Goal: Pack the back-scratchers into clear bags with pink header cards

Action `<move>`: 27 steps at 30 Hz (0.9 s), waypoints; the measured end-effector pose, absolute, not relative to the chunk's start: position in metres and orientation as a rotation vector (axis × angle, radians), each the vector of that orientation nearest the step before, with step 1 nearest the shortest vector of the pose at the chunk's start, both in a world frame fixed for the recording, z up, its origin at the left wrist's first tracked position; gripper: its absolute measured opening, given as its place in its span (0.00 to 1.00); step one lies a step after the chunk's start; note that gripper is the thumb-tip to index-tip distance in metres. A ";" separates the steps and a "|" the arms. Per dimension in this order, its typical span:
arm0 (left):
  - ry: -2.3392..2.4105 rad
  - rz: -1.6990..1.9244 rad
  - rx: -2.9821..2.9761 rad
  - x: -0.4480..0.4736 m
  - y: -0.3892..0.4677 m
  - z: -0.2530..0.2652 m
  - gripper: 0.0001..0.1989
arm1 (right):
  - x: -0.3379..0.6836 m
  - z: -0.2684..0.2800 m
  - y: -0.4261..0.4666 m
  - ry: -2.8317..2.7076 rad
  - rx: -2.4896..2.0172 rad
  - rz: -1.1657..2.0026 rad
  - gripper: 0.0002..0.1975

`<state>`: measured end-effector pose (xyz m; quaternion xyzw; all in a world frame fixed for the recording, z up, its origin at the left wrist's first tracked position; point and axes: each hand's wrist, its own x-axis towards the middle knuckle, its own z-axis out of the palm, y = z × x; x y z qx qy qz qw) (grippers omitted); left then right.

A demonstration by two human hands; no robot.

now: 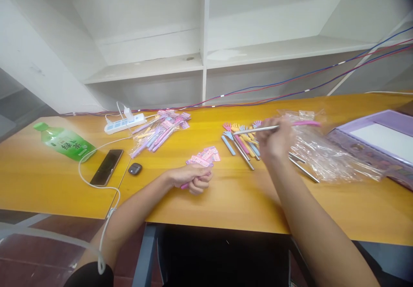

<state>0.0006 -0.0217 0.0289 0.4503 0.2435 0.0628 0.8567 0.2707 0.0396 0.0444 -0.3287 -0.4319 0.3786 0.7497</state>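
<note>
My right hand [275, 138], smeared by motion, is closed around a back scratcher with a silver rod [254, 129] pointing left and a pink end [306, 123] sticking out to the right. In a fist, my left hand [195, 178] grips a pink, stick-like piece [184, 186]; most of it is hidden by the fingers. Just beyond that fist lie pink printed cards [208, 154]. Between the hands is a pile of back scratchers [247, 140] with pink, yellow and blue claws and metal rods.
Bagged back scratchers [164, 130] lie at back left near a power strip [125, 123]. A green bottle [64, 140], phone [107, 167], black earbud case [135, 169] and white cable [80, 171] are on the left. Clear plastic bags [332, 158] and a purple box [380, 136] occupy the right.
</note>
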 end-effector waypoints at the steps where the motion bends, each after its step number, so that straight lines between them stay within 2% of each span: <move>1: 0.541 0.180 0.959 0.000 -0.020 0.026 0.26 | 0.283 0.046 0.044 -0.867 -0.707 0.808 0.24; 6: 0.762 0.594 1.026 0.003 -0.009 0.018 0.09 | 0.318 0.041 0.054 -0.870 -0.834 0.906 0.21; 12: 1.298 0.893 1.511 -0.004 0.003 0.002 0.23 | 0.317 0.027 0.053 -1.086 -1.035 0.961 0.23; 14: 1.444 0.956 1.727 -0.004 0.004 -0.008 0.27 | 0.320 0.022 0.054 -1.270 -1.229 0.820 0.21; 17: 1.502 0.959 1.936 0.000 0.004 -0.021 0.32 | 0.325 0.012 0.057 -1.677 -1.609 0.416 0.16; 20: 1.469 0.908 1.995 0.002 0.004 -0.028 0.37 | 0.329 0.004 0.057 -1.966 -1.768 0.088 0.10; 23: 1.472 0.880 2.018 -0.001 0.006 -0.027 0.40 | 0.333 0.000 0.056 -2.065 -1.795 -0.097 0.15; 27: 1.494 0.855 2.069 -0.013 0.011 -0.014 0.36 | 0.341 0.002 0.054 -2.101 -1.820 -0.120 0.20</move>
